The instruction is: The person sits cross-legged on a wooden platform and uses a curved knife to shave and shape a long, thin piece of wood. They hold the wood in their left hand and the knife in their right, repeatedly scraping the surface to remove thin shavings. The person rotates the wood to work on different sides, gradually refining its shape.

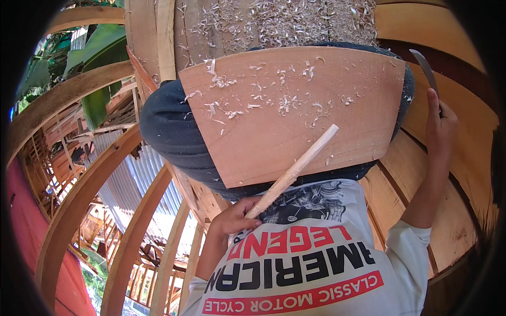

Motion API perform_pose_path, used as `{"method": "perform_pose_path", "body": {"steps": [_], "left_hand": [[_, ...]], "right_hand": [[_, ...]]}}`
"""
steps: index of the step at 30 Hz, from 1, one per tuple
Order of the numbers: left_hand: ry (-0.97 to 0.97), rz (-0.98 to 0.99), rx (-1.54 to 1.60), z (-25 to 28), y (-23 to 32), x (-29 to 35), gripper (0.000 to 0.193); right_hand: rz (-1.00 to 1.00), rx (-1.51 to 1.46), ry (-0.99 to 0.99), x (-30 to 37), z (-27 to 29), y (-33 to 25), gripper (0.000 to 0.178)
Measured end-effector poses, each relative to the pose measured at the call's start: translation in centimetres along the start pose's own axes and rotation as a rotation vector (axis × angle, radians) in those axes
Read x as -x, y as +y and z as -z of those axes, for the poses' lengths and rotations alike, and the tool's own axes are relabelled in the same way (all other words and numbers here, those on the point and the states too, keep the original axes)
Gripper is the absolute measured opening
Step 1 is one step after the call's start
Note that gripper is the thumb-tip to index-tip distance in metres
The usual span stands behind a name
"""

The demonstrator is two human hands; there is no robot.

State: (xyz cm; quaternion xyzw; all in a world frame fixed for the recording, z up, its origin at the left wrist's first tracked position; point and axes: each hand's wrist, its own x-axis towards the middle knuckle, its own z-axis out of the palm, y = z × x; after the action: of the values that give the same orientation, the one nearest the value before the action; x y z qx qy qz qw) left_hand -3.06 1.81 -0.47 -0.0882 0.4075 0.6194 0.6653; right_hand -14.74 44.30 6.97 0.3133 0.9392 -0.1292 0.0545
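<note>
My left hand point(235, 219) is closed round the lower end of a pale wooden stick point(296, 171), close to my shirt. The stick slants up and right, and its far end lies over a flat reddish-brown board point(295, 105) resting across my lap. Out to the right, my right hand point(443, 122) grips a knife with a curved blade point(425, 66), its tip pointing up and away from the board. The handle is mostly hidden in my fingers. Curled wood shavings point(287, 102) are scattered on the board.
More shavings point(300, 23) cover the planks beyond my knees. Curved wooden ribs point(134, 226) stand on the left, with gaps between them showing corrugated metal sheets point(118, 168) and timber below. Curved planks point(448, 210) form a wall at the right. A large green leaf point(100, 52) hangs at upper left.
</note>
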Motion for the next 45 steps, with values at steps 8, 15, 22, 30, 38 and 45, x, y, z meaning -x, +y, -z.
{"method": "perform_pose_path", "body": {"steps": [8,15,22,30,38,45], "left_hand": [[0.043,0.014,0.178,-1.1,1.7,0.0,0.078],[0.041,0.085,0.182,-0.5,0.6,0.0,0.075],[0.040,-0.001,0.185,0.2,0.5,0.2,0.076],[0.021,0.026,-0.078,0.0,2.0,0.2,0.078],[0.345,-0.163,-0.194,-4.2,7.8,3.7,0.061],[0.987,-0.419,-0.526,-8.2,13.0,1.1,0.046]], "right_hand": [[0.516,-0.149,-0.417,12.3,-3.1,-6.1,0.052],[0.522,0.047,-0.198,8.6,-3.2,-5.2,0.055],[0.012,-0.209,-0.023,0.8,0.9,3.7,0.060],[0.220,-0.289,-0.368,5.2,-1.8,-4.1,0.045],[0.349,-0.649,-0.459,3.6,-3.3,-8.0,0.038],[0.245,-1.008,-0.619,0.9,-3.8,-7.1,0.027]]}}
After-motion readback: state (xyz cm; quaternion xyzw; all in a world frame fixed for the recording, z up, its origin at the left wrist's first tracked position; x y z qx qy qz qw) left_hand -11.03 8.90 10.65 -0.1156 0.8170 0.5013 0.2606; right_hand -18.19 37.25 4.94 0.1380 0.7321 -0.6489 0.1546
